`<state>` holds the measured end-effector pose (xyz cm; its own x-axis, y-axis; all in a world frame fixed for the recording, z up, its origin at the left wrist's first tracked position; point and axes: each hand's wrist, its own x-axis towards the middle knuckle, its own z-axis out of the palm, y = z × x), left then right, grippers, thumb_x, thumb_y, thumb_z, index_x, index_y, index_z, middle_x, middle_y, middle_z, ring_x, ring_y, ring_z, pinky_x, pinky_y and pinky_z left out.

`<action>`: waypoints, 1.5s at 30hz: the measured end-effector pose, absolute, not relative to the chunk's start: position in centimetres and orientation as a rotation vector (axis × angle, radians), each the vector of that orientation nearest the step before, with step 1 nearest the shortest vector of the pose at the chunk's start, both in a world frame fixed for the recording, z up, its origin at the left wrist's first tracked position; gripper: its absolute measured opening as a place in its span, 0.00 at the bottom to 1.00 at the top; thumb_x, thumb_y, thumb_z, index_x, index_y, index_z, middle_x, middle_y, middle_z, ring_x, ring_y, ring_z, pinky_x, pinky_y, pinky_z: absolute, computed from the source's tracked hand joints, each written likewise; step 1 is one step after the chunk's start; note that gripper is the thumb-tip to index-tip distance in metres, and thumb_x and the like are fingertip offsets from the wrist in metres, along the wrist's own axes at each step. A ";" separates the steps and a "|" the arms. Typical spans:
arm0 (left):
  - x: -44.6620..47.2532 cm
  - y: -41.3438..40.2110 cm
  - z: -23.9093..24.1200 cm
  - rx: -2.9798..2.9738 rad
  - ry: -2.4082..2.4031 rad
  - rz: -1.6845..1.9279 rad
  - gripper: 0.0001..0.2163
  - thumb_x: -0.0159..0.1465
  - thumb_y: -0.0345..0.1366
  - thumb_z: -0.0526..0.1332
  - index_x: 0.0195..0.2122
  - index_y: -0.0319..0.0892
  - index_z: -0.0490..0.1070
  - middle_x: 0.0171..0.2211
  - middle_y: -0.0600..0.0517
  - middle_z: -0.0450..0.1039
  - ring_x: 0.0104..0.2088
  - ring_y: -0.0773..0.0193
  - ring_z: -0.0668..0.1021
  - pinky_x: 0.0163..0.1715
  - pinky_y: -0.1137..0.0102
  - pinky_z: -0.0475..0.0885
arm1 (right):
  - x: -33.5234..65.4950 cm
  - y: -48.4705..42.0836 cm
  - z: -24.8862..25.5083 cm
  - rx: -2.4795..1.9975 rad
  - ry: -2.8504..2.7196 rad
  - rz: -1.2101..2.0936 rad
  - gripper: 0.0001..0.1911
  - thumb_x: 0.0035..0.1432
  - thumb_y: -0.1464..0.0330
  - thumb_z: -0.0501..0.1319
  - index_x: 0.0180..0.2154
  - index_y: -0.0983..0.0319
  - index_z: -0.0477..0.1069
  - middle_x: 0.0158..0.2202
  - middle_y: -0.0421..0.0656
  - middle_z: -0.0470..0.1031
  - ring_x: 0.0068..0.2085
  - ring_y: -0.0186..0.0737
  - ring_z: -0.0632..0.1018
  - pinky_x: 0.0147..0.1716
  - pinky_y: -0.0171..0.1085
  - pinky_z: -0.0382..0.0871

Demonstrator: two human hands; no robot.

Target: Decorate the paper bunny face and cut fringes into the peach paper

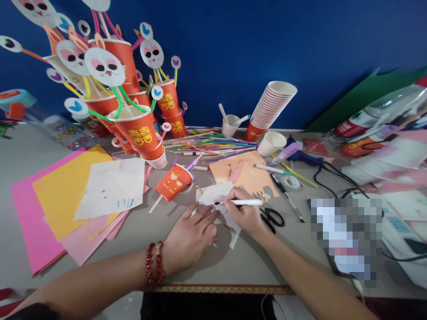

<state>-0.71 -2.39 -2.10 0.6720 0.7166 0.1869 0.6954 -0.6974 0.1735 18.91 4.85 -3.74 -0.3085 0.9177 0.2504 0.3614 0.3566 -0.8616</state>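
My right hand [243, 212] grips a white marker [248, 202], its tip down on a small piece of white paper [211, 191]. A pink patch with a dark spot shows on the paper by the tip. My left hand [196, 231] lies flat with fingers spread, its fingertips resting on the paper's lower left. Black-handled scissors [274, 217] lie just right of my right hand, partly hidden by it. To the upper left, an orange paper cup [172, 182] with purple strips and a white stick lies tilted on the table.
Decorated orange cups [135, 131] with rabbit faces stand at the left back. Coloured paper sheets [63, 200] lie at left. Behind my hands are loose coloured sticks [207, 144], stacked cups [271, 109] and orange cut paper [260, 164]. A glue gun [307, 156] and phone [343, 240] lie at right.
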 end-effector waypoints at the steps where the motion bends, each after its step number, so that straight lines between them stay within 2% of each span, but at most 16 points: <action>1: -0.7 -2.4 -2.1 2.793 1.178 0.368 0.07 0.70 0.36 0.55 0.40 0.41 0.71 0.60 0.48 0.69 0.63 0.53 0.65 0.63 0.52 0.56 | 18.9 4.8 -3.8 -1.120 -1.848 0.910 0.10 0.57 0.72 0.57 0.25 0.58 0.62 0.21 0.35 0.62 0.23 0.34 0.64 0.23 0.33 0.57; 45: -0.8 -2.5 -2.1 2.806 1.177 0.368 0.08 0.71 0.38 0.54 0.40 0.41 0.70 0.60 0.48 0.69 0.63 0.53 0.66 0.63 0.53 0.55 | 19.0 4.9 -4.0 -1.096 -1.850 0.918 0.10 0.57 0.72 0.57 0.24 0.59 0.62 0.22 0.35 0.63 0.24 0.34 0.65 0.25 0.33 0.58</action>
<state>-0.77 -2.49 -2.14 0.6765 0.7114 0.1902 0.6930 -0.7024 0.1623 18.99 4.88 -4.03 -0.3217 0.9112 0.2575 0.3460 0.3663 -0.8638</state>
